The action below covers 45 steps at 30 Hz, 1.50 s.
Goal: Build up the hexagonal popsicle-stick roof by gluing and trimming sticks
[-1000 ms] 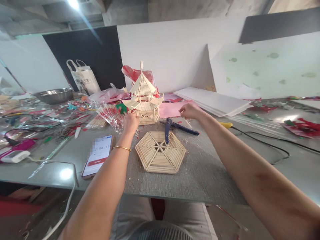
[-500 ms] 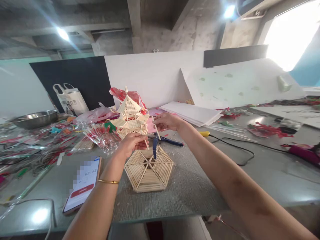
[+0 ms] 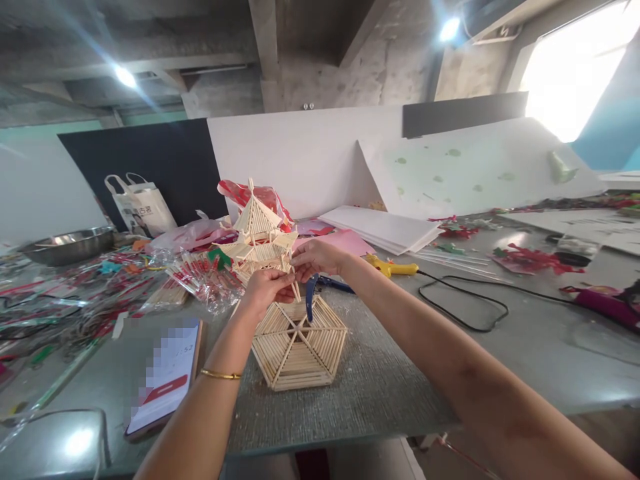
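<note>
We work over a gray, ribbed tabletop (image 3: 380,400), whose front edge runs below the flat, hexagonal panel of pale wooden sticks (image 3: 303,370). A strip of surface separates panel and edge; further surface extends toward our right forearm. The panel shows spokes meeting at a small central opening, with parallel sticks filling its segments. Beyond the panel's far side, we hold thin, pale wooden sticks (image 3: 297,291) above it, tips angled downward. Our left hand (image 3: 265,291) pinches them; our right hand (image 3: 316,260) meets it, fingertips closed on their upper part. Blue-handled pliers (image 3: 311,298) overlap the panel's far portion and obstruct it. A pale, tiered stick pagoda (image 3: 257,219) stands behind our hands. A smartphone (image 3: 167,377) lies left; a yellow glue gun (image 3: 395,268) lies right, trailing a black cord (image 3: 493,300).
</note>
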Each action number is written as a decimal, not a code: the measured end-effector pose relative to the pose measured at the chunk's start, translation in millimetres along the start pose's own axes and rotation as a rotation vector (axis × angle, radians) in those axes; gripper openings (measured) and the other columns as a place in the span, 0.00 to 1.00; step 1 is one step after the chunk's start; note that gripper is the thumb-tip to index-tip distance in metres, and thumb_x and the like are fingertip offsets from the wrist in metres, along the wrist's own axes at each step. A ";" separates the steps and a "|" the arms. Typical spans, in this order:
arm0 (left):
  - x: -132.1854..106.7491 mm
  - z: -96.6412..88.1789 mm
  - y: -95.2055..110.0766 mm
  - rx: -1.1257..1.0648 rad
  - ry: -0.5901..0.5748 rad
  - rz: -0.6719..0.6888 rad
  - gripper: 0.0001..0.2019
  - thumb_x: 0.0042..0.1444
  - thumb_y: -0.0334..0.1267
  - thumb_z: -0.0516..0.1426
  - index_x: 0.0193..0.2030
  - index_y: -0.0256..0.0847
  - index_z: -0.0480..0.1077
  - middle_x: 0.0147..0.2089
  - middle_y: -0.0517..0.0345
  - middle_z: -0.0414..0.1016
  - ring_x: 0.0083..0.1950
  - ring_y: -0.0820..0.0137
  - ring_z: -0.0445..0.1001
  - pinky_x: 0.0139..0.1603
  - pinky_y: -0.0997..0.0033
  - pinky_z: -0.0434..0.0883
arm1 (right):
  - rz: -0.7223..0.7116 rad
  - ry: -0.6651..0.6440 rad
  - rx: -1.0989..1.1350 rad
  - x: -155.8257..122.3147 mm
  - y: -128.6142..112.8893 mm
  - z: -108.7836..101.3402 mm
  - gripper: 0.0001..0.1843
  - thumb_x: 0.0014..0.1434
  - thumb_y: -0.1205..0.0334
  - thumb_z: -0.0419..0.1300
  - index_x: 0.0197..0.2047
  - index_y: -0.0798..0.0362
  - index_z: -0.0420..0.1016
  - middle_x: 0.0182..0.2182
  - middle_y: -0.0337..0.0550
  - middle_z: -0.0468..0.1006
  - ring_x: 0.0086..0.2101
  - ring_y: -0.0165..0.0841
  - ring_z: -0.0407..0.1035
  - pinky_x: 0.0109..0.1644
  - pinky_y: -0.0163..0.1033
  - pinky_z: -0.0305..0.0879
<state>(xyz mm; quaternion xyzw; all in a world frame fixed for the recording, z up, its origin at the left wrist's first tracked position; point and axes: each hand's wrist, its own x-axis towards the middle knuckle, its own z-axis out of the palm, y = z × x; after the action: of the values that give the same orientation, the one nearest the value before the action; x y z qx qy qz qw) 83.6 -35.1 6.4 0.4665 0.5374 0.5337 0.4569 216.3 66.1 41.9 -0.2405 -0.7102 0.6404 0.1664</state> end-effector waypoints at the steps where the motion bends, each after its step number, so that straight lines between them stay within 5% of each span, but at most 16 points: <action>1: 0.1 0.4 -0.1 0.010 0.001 -0.005 0.07 0.47 0.35 0.62 0.27 0.33 0.72 0.21 0.58 0.74 0.21 0.74 0.72 0.24 0.74 0.72 | 0.002 0.000 0.001 0.0 0.2 -0.1 0.05 0.46 0.65 0.63 0.26 0.57 0.70 0.20 0.42 0.75 0.21 0.29 0.71 0.29 0.35 0.70; 45: 0.6 -0.9 -0.9 0.020 -0.056 0.006 0.08 0.45 0.37 0.63 0.28 0.34 0.73 0.23 0.56 0.74 0.21 0.75 0.71 0.24 0.73 0.72 | -0.023 0.015 -0.011 -2.9 0.9 0.7 0.14 0.44 0.62 0.67 0.30 0.57 0.66 0.19 0.38 0.73 0.22 0.29 0.70 0.27 0.33 0.68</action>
<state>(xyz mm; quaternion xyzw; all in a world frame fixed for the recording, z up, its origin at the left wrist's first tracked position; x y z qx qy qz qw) 82.7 -34.6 5.5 0.4876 0.5284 0.5162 0.4654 218.4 64.0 41.1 -0.2380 -0.7153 0.6326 0.1777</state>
